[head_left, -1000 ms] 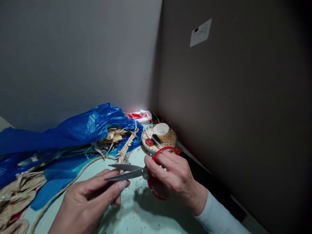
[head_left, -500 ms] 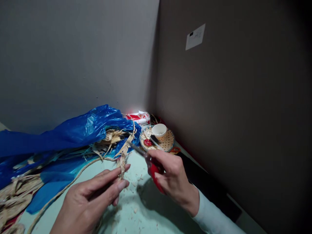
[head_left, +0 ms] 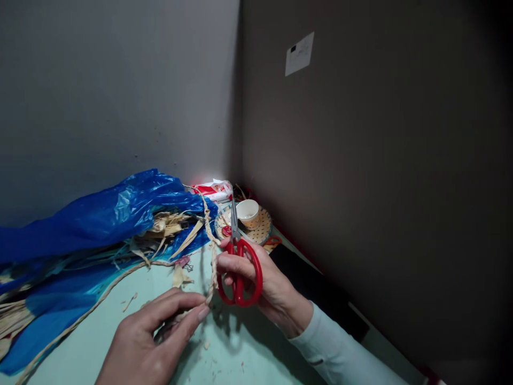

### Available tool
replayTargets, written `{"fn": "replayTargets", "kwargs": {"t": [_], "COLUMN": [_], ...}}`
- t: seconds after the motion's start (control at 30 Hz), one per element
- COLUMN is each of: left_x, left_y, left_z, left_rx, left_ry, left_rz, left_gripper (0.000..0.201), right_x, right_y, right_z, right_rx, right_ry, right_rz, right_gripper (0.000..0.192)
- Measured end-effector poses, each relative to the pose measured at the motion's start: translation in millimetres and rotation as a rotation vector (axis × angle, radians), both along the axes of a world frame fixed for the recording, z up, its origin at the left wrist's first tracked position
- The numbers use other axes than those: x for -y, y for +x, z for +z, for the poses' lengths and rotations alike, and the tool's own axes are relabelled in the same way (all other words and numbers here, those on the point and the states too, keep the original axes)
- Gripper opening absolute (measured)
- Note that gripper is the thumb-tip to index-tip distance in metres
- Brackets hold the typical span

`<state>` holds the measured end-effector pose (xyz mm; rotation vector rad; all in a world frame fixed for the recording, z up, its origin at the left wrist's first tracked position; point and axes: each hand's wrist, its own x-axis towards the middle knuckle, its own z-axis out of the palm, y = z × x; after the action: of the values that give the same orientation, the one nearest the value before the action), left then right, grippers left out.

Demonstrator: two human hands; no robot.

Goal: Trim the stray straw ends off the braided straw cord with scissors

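While the head view is the only one I have, it shows plenty: my right hand (head_left: 256,278) now holds the red-handled scissors (head_left: 239,267) upright, fingers curled through and around the loops, blades pressed together and pointing up toward the woven tray (head_left: 262,231). A second ago those blades lay flat and parted across my left fingertips; half a second ago they were swinging away. I judge the cut is finished and the tool is merely parked. My left hand (head_left: 150,334) pinches the lower end of the braided straw cord (head_left: 211,251) between thumb and forefinger, the other fingers loosely tucked. That cord rises from the pinch, passes just beside the scissors, and runs back into the husk pile on the blue plastic bag (head_left: 100,214). Scraps dot the green tabletop (head_left: 224,358). A white cup (head_left: 247,212) sits on the tray.
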<state>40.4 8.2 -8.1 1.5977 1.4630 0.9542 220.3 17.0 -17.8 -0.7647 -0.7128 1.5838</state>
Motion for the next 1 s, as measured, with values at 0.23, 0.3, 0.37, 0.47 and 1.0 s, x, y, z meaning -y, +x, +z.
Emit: {"fn": "replayTargets", "kwargs": {"t": [0.23, 0.3, 0.37, 0.47, 1.0], "left_x": [-4.8, -4.7, -3.9, -2.0, 5.2], "left_y": [1.0, 1.6, 1.2, -0.6, 10.3], "left_z": [-4.7, -5.6, -6.3, -8.1, -7.1], "left_rx": [0.043, 0.075, 0.122, 0.213, 0.527], "left_ry": [-0.141, -0.163, -0.189, -0.252, -0.51], "left_rz": [-0.073, -0.075, -0.08, -0.109, -0.045], "left_gripper": [0.029, 0.03, 0.032, 0.037, 0.044], "right_x": [-6.2, -8.0, -9.1, -9.7, -12.2], "right_y": [-2.0, -2.2, -2.0, -2.4, 0.0], "right_z": [-8.6, -11.7, -13.4, -13.8, -16.7], "right_rx": [0.028, 0.027, 0.012, -0.022, -0.105], "right_ry": [0.043, 0.031, 0.022, 0.029, 0.034], "right_rz": [-0.01, -0.032, -0.062, -0.075, -0.097], "right_gripper": [0.051, 0.052, 0.052, 0.05, 0.045]}}
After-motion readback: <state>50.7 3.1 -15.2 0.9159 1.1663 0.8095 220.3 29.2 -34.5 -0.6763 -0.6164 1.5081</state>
